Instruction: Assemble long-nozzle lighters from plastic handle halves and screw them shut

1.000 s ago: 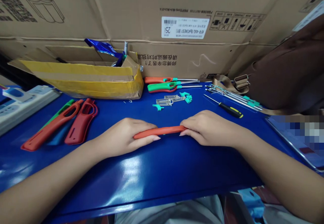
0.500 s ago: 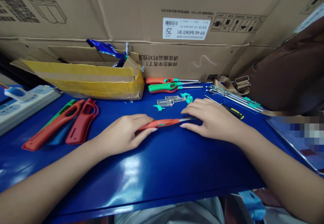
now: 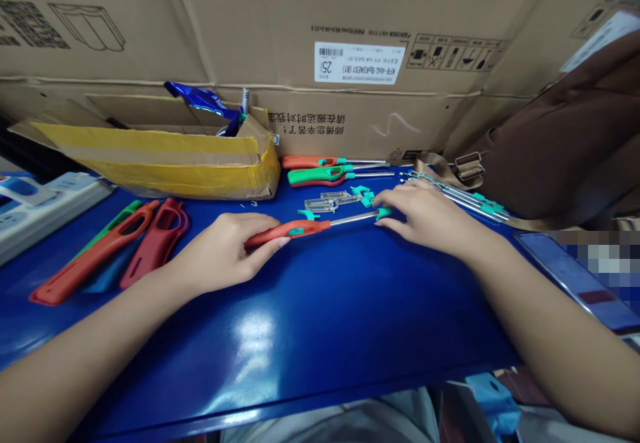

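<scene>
My left hand [image 3: 233, 253] is closed round the handle of an orange long-neck lighter [image 3: 313, 227], which has a teal trigger and a silver metal tube pointing right. At the far end of the tube sits a small teal plastic piece [image 3: 383, 213], pinched by the thumb and fingers of my right hand [image 3: 417, 213]. Whether that piece is fixed to the tube I cannot tell. Just behind the lighter lie clear plastic parts [image 3: 320, 204] and loose teal pieces [image 3: 364, 194]. Several metal tubes with teal ends [image 3: 473, 201] rest beyond my right hand, partly hidden.
Empty lighter casings [image 3: 155, 246] lie at the left near a power strip [image 3: 55, 206]. Finished-looking lighters [image 3: 320, 176] are at the back beside a taped cardboard box [image 3: 175, 169]. A brown bag [image 3: 550, 136] and a phone [image 3: 575, 276] occupy the right side of the blue table [image 3: 325, 336].
My right hand has shifted right along the tube to its tip, uncovering the metal and the teal piece. My left hand and the lighter appear slightly farther left as the view shifts.
</scene>
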`<state>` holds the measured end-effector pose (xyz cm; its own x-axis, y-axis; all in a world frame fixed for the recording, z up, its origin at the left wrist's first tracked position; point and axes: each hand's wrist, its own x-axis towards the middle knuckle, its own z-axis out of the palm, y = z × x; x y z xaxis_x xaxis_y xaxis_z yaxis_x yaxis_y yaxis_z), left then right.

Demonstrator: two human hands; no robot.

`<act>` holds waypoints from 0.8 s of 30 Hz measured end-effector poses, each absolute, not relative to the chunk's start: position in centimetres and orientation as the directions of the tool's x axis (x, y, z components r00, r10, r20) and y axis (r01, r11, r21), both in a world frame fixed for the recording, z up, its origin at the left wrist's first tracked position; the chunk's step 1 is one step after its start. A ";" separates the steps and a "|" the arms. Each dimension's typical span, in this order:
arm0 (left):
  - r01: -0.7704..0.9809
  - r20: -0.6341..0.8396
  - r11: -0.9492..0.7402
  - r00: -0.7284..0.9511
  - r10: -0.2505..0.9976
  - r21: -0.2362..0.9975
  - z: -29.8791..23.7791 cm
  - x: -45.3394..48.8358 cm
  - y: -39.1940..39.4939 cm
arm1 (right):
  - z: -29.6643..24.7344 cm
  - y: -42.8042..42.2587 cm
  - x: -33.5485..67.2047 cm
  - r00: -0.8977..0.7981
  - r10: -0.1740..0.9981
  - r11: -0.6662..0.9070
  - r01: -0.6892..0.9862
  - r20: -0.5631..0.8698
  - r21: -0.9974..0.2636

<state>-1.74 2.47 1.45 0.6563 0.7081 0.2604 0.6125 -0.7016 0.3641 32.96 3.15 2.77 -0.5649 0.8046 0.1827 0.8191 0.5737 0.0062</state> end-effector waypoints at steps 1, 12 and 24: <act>0.613 0.265 -0.704 0.656 0.706 0.359 1.4 -1.8 2.5 | 2.8 3.3 33.1 -0.555 0.807 0.568 0.823 0.204 -0.010; 0.578 0.301 -0.765 0.704 0.643 0.283 0.5 -1.8 2.5 | 2.0 3.2 32.2 -0.702 0.683 0.731 0.655 0.202 -0.193; 0.532 0.293 -0.791 0.738 0.608 0.302 -0.1 -0.8 1.1 | 0.6 1.2 28.6 -0.758 0.578 0.816 0.547 0.301 -0.190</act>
